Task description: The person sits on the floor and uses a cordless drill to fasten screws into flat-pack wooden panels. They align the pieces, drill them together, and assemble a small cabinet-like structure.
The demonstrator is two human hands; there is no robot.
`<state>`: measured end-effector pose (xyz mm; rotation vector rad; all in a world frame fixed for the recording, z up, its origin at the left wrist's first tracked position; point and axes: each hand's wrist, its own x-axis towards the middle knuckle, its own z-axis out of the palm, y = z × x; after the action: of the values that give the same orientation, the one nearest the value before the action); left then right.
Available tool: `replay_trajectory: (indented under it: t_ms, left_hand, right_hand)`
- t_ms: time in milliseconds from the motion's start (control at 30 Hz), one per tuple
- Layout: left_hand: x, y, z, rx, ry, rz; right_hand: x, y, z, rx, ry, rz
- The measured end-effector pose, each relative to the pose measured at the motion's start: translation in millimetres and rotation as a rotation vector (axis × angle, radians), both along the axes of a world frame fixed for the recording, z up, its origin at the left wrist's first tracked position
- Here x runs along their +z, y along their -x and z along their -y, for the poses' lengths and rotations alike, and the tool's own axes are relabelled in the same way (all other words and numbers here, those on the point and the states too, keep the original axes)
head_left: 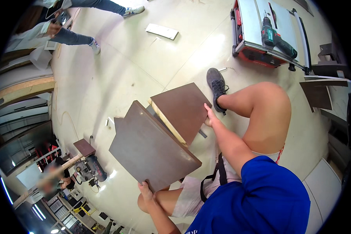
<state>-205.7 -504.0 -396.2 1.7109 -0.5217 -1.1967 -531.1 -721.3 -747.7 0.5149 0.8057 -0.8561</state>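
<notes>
Two dark brown boards stand close together in front of me, with a narrow gap between them. The nearer, larger board (pixel 148 148) is tilted and has a stepped notch at its far left corner. My left hand (pixel 146 192) grips its lower edge, fingers mostly hidden behind it. Beyond the gap, the second board (pixel 181 111) shows a pale, raw edge along its near left side. My right hand (pixel 209 116) is closed on that board's right edge, thumb on its face. Whether the boards touch at their lower ends, I cannot tell.
A green and black cordless drill (pixel 273 37) lies on a red-based work table (pixel 247 21) at the far right. A white offcut (pixel 162 31) is on the floor ahead. One person (pixel 74 37) stands far left. An air compressor (pixel 90 170) sits left, with another person (pixel 62 175) beyond.
</notes>
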Motion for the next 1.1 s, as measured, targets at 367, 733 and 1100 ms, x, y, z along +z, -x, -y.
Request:
replay_trajectory:
  t_ms: [367, 733, 1100]
  left_hand:
    - [-6.1, 6.5, 13.0, 0.087, -0.013, -0.031]
    - [3.8, 7.8, -3.6, 0.115, -0.046, -0.014]
    - [4.2, 17.7, 4.0, 0.108, -0.054, 0.000]
  right_hand:
    - [-5.0, -12.8, -7.0, 0.059, -0.009, 0.002]
    - [-0.5, -1.6, -13.2, 0.083, -0.013, 0.052]
    - [-7.3, -2.3, -19.4, 0.046, -0.006, 0.133]
